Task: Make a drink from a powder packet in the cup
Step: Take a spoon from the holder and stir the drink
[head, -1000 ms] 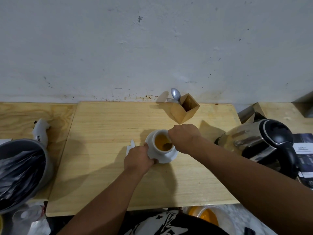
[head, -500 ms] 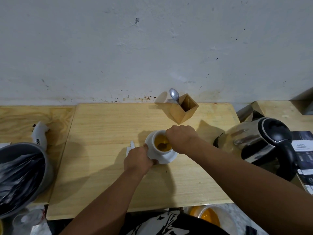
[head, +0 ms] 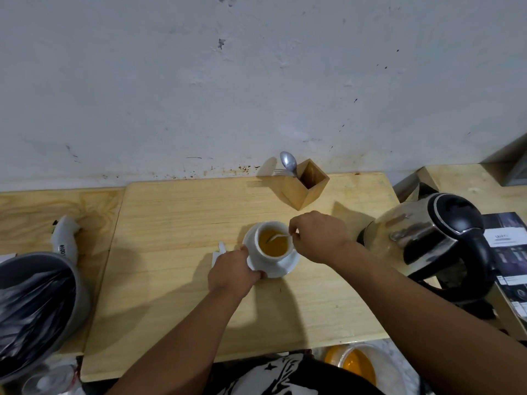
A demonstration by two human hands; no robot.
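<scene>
A white cup full of orange drink stands on a white saucer in the middle of the wooden table. My left hand grips the saucer's left edge beside the cup. My right hand sits just right of the cup and pinches the handle of a small spoon, whose bowl dips into the drink. A white torn packet lies just left of my left hand, partly hidden by it.
A wooden cutlery holder with a spoon and a fork stands behind the cup. A steel electric kettle sits at the right on a dark box. A grey bin lined with a black bag is at the left, with a white object behind it.
My right hand has drawn back to the right of the cup, uncovering the spoon in the drink. The left hand stays on the saucer.
</scene>
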